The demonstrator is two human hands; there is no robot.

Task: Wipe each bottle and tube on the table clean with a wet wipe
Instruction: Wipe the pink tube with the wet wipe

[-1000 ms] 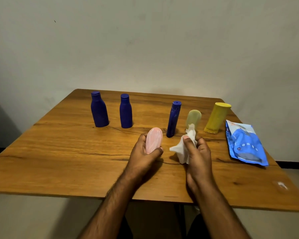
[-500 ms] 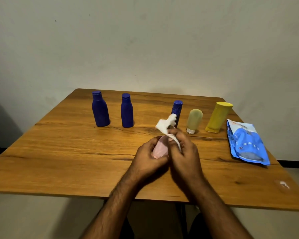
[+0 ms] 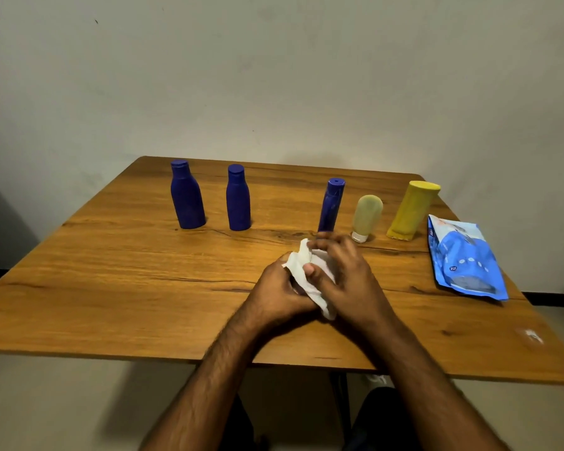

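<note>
Over the middle of the wooden table [image 3: 118, 288], my left hand [image 3: 275, 292] holds the pink tube, which is now hidden under the white wet wipe [image 3: 310, 275]. My right hand [image 3: 345, 275] grips the wipe and wraps it round the tube. Behind my hands stand two dark blue bottles [image 3: 187, 196] [image 3: 238, 198], a slim blue tube [image 3: 331, 205], a pale translucent tube [image 3: 366, 218] on its white cap, and a yellow tube [image 3: 412, 209].
A blue wet-wipe pack [image 3: 463, 258] lies flat near the table's right edge. A small white scrap [image 3: 533, 335] sits at the front right corner. A plain wall rises behind the table.
My hands came together: the right hand brought the wipe from beside the pink tube onto it, and the wipe now covers the tube completely.
</note>
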